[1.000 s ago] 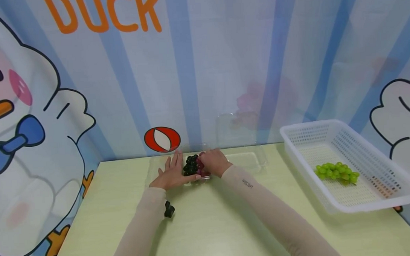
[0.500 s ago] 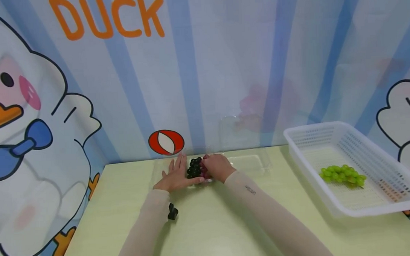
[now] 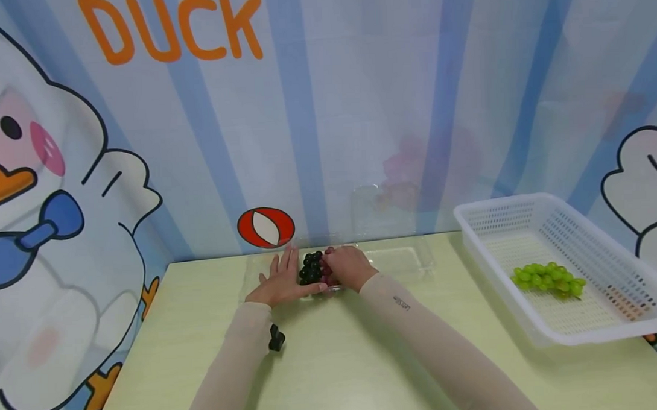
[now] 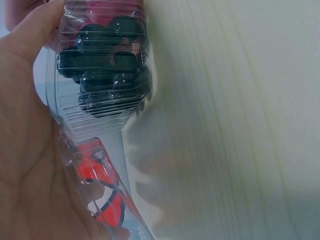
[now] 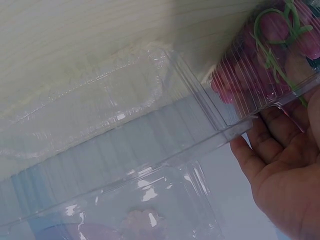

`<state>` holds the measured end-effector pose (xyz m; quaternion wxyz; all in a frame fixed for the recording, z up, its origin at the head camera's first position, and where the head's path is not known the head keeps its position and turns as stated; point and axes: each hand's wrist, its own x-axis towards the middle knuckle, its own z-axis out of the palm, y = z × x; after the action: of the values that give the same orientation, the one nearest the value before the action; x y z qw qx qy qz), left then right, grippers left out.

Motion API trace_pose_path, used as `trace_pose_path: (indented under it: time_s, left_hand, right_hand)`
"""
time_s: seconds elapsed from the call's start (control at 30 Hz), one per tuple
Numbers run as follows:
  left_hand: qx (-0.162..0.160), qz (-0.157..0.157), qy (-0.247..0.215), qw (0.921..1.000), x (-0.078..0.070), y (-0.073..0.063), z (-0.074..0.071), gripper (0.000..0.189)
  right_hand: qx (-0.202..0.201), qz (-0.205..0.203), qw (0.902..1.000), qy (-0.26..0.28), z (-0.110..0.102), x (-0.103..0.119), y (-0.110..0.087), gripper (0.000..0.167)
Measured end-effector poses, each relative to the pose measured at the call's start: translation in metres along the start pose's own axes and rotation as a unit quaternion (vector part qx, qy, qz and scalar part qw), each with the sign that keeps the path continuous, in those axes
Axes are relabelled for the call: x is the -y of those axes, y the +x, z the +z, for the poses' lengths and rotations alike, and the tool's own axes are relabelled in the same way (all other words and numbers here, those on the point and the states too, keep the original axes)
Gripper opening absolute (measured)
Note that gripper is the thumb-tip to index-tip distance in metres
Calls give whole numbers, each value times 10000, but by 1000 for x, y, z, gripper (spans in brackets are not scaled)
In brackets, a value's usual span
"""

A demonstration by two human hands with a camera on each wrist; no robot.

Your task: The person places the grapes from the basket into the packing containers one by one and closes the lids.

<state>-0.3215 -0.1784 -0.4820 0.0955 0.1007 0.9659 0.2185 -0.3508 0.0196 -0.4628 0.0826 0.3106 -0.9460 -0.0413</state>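
Observation:
A clear plastic clamshell container (image 4: 92,127) holds a bunch of dark grapes (image 3: 310,269) and, to their right, a bunch of red grapes (image 5: 237,82) with a green stem (image 5: 272,65). My left hand (image 3: 279,285) rests at the container's left side, its fingers straight and spread and the thumb along the near edge. Over the container's right side is my right hand (image 3: 351,268), its fingers curled into the red grapes at the rim. The right palm and fingers partly cover the red bunch.
A second clear clamshell container (image 3: 401,258) stands to the right, its lid (image 3: 383,209) raised against the striped backdrop (image 3: 352,107). Farther right, a white perforated basket (image 3: 505,283) holds a bunch of green grapes (image 3: 548,279). The backdrop rises behind the pale table (image 3: 334,361).
The head view shifted slightly between the first two frames, moving the whole scene right and down. Both hands keep their places at the container, with barely any movement since.

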Motion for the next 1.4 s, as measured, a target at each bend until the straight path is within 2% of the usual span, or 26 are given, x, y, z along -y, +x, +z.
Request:
trace_pose_path:
  time_s: [0.13, 0.37, 0.67, 0.97, 1.4]
  left_hand:
    - [60, -34, -16, 10000, -1, -1, -2, 129]
    - [116, -31, -52, 9999, -3, -3, -3, 129]
    - [83, -2, -75, 9999, -2, -2, -4, 130]
    - [107, 2, -66, 9999, -1, -2, -1, 130]
    - [57, -68, -53, 9999, -1, -1, -1, 131]
  right_hand:
    - [-79, -49, 10000, 32, -2, 0, -1, 11]
    - [265, 81, 9995, 131, -2, -1, 1, 19]
    - [268, 119, 9995, 133, -1, -2, 4, 21]
    - [447, 116, 9987, 219, -1, -4, 3, 25]
    - [346, -38, 9992, 214, -4, -5, 3, 24]
